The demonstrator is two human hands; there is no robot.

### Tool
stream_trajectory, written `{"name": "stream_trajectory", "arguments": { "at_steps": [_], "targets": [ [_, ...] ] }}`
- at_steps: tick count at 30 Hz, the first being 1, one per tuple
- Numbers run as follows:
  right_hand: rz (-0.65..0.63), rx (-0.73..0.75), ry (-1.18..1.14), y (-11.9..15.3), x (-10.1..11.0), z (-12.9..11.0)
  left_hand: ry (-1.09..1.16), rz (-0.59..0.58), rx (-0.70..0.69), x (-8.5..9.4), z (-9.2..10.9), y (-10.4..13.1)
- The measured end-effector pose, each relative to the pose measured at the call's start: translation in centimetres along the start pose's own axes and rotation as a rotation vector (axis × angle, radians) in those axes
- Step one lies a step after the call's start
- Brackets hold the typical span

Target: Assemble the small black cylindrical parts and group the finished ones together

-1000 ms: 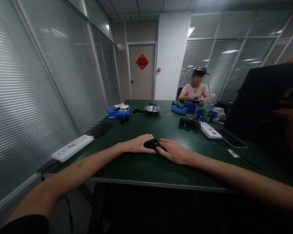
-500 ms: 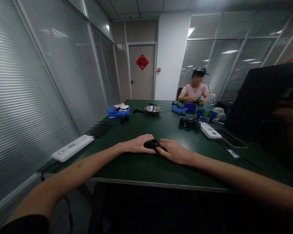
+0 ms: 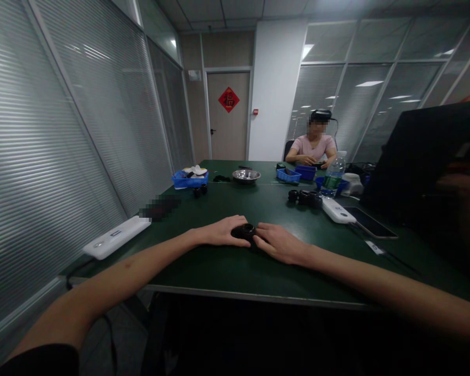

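Just below the middle of the frame, a black part (image 3: 243, 231) sits low over the green table (image 3: 219, 271). The left hand (image 3: 221, 230) has it gripped between thumb and fingers; the right hand (image 3: 279, 243) meets its right end, though I can't tell whether it pinches. 1 metal bowl (image 3: 246, 181) stands beyond, near center.

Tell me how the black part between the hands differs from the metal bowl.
The black part is dark and small; the metal bowl is silvery and larger. The left hand grips the black part; no hand touches the metal bowl. Both show a round rim.
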State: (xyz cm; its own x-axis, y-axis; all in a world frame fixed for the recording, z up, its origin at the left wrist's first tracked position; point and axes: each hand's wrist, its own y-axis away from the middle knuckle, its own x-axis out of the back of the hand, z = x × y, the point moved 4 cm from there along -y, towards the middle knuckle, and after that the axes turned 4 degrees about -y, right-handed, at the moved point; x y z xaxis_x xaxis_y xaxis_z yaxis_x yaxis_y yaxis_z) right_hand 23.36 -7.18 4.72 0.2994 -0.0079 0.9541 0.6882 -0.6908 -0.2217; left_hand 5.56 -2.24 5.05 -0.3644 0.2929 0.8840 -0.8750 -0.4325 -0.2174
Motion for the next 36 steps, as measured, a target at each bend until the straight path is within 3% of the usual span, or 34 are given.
{"name": "stream_trajectory", "arguments": {
  "at_steps": [18, 36],
  "targets": [
    [0.044, 0.056, -0.004, 0.0, -0.5, 0.8, -0.001, -0.017, 0.033, 0.0, 0.2, 0.0],
    [0.052, -0.081, 0.014, -0.2, -0.6, 1.7, 0.011, -0.014, 0.032, 0.1, 0.2, 0.1]
  ]
}}
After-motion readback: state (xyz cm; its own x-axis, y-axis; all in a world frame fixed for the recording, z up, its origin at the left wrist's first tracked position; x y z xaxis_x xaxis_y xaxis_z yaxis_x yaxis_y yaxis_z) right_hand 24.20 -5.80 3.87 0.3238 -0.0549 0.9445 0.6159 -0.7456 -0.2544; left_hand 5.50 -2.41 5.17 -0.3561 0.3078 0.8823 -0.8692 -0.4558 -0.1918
